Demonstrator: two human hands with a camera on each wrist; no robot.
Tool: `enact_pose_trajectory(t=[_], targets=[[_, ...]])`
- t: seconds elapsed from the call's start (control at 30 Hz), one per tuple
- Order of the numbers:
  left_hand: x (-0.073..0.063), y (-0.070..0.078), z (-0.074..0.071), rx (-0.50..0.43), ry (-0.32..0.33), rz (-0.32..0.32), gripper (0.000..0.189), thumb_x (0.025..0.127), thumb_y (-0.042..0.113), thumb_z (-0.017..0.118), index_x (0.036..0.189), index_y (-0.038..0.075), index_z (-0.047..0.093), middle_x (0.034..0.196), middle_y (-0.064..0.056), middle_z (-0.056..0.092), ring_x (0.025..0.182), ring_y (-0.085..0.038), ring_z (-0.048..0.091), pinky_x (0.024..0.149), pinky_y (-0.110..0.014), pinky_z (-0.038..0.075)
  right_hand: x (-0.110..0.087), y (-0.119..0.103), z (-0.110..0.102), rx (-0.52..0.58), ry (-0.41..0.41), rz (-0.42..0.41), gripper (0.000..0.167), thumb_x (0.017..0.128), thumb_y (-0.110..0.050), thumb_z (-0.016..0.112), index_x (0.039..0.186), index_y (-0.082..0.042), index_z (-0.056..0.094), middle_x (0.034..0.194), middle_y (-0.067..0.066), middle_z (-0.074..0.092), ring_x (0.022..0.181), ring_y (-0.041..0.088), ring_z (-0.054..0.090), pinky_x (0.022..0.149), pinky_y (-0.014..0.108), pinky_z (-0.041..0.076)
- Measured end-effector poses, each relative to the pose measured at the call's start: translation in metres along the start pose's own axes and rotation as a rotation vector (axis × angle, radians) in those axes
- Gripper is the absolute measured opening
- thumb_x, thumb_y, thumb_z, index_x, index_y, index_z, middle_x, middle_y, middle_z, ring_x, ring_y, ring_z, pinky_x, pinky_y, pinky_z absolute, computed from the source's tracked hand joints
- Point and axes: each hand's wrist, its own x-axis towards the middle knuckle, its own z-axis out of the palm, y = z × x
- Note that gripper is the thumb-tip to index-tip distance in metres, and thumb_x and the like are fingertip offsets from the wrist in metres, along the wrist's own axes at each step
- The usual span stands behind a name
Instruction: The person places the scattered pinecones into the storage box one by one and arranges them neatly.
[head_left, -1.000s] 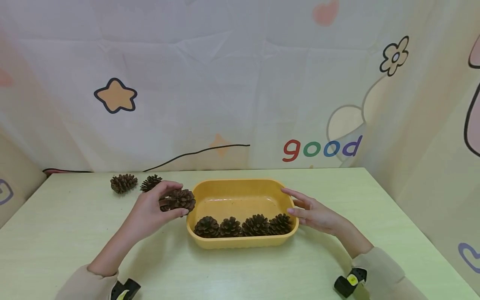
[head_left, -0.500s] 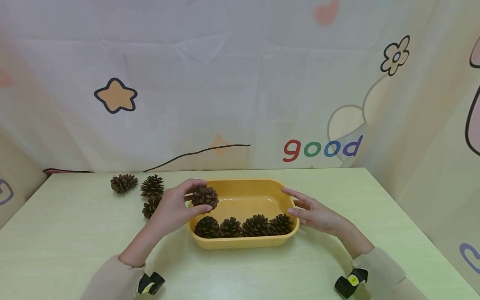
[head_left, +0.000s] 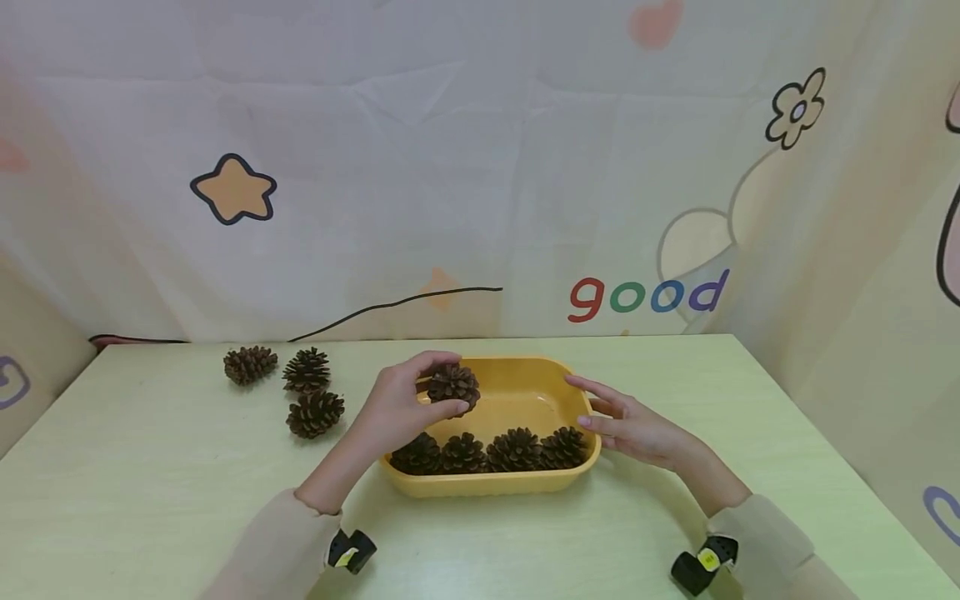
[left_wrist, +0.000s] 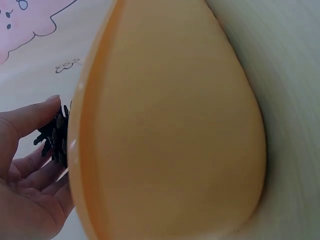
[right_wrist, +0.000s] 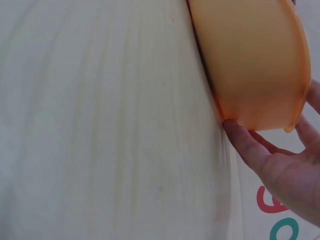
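My left hand (head_left: pixel 396 407) pinches a brown pine cone (head_left: pixel 454 387) between thumb and fingers, over the left part of a yellow plastic basin (head_left: pixel 487 485). Seen from the left wrist, that cone (left_wrist: pixel 55 134) is partly hidden behind the basin's rim (left_wrist: pixel 75 130). Along the basin's near side sits a row of several pine cones (head_left: pixel 513 450), the leftmost partly covered by my left hand. My right hand (head_left: pixel 637 429) holds the basin's right end, thumb and index finger at the rim. In the right wrist view, a fingertip (right_wrist: pixel 231 125) touches the basin's lower edge.
On the table (head_left: pixel 150 467), left of the basin, lie three more pine cones: one at the far left (head_left: pixel 251 365), one beside it (head_left: pixel 307 371) and one nearer (head_left: pixel 316 414). A printed cloth (head_left: pixel 450 167) hangs behind the table's back edge.
My left hand has carried its pine cone rightward, from outside the basin's left rim to over its inside. The nearer loose cone has come into full view. My right hand stays put.
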Motion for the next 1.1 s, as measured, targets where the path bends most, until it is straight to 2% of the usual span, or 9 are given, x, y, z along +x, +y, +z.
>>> enact_pose_trajectory(t=[0.13,0.17,0.37,0.4,0.43,0.57,0.67,0.77,1.1], targets=[[0.005,0.003,0.010,-0.005,0.007,0.009,0.050,0.074,0.015,0.075,0.121,0.009,0.057,0.113,-0.005,0.062,0.101,-0.023,0.058,0.083,-0.039,0.050,-0.001,0.001,-0.001,0.013,-0.006,-0.009,0.070,0.091,-0.022,0.056,0.147,-0.014,0.014,0.146,0.030,0.009,0.125,0.040,0.036,0.095,0.038,0.043],[0.006,0.004,0.012,0.002,0.010,0.005,0.050,0.074,0.016,0.076,0.121,0.009,0.058,0.112,-0.004,0.062,0.097,-0.022,0.059,0.077,-0.037,0.051,-0.001,0.001,-0.001,0.017,-0.007,-0.011,0.070,0.091,-0.022,0.056,0.147,-0.014,0.014,0.146,0.030,0.009,0.124,0.039,0.037,0.094,0.037,0.043],[0.012,0.011,0.024,0.054,0.014,-0.019,0.050,0.074,0.019,0.076,0.120,0.012,0.059,0.110,-0.003,0.063,0.095,-0.021,0.058,0.073,-0.037,0.051,-0.001,-0.001,0.000,0.020,-0.007,-0.006,0.070,0.091,-0.022,0.056,0.147,-0.014,0.014,0.145,0.030,0.009,0.124,0.038,0.037,0.094,0.037,0.043],[0.013,0.011,0.026,0.058,0.011,-0.021,0.049,0.074,0.019,0.076,0.120,0.012,0.059,0.111,-0.004,0.062,0.099,-0.022,0.058,0.079,-0.038,0.050,0.000,-0.001,0.001,0.015,-0.005,-0.003,0.070,0.091,-0.022,0.056,0.147,-0.014,0.014,0.145,0.030,0.009,0.125,0.039,0.036,0.095,0.038,0.043],[0.014,0.013,0.028,0.062,0.007,-0.023,0.049,0.075,0.019,0.076,0.120,0.012,0.059,0.111,-0.004,0.062,0.099,-0.022,0.058,0.078,-0.037,0.050,0.000,-0.001,0.001,0.011,-0.001,0.000,0.070,0.091,-0.022,0.056,0.147,-0.014,0.014,0.146,0.030,0.009,0.125,0.040,0.036,0.095,0.039,0.043],[0.018,0.016,0.037,0.049,-0.019,-0.034,0.049,0.076,0.019,0.075,0.122,0.011,0.058,0.114,-0.006,0.062,0.092,-0.021,0.058,0.063,-0.031,0.048,-0.001,-0.002,0.001,0.008,0.012,0.013,0.070,0.091,-0.023,0.056,0.147,-0.015,0.015,0.146,0.029,0.008,0.126,0.042,0.033,0.096,0.040,0.042],[0.021,0.018,0.044,0.040,-0.036,-0.041,0.049,0.077,0.019,0.074,0.122,0.010,0.058,0.114,-0.007,0.062,0.093,-0.022,0.058,0.065,-0.032,0.048,-0.001,-0.002,0.001,0.018,0.006,0.012,0.070,0.091,-0.023,0.056,0.147,-0.015,0.015,0.146,0.029,0.008,0.127,0.042,0.033,0.096,0.040,0.041],[0.024,0.020,0.053,0.054,-0.042,-0.038,0.049,0.078,0.019,0.073,0.123,0.009,0.057,0.116,-0.007,0.061,0.104,-0.024,0.057,0.082,-0.037,0.049,-0.001,-0.002,0.000,0.026,-0.006,0.002,0.070,0.091,-0.022,0.055,0.147,-0.015,0.014,0.146,0.029,0.008,0.126,0.041,0.033,0.096,0.038,0.042],[0.035,0.031,0.082,0.102,-0.016,-0.069,0.047,0.078,0.016,0.073,0.121,0.005,0.059,0.118,-0.011,0.059,0.109,-0.027,0.054,0.090,-0.042,0.046,-0.002,-0.002,0.000,0.035,-0.023,-0.002,0.068,0.093,-0.023,0.053,0.147,-0.015,0.013,0.146,0.028,0.005,0.129,0.043,0.027,0.098,0.037,0.040]])
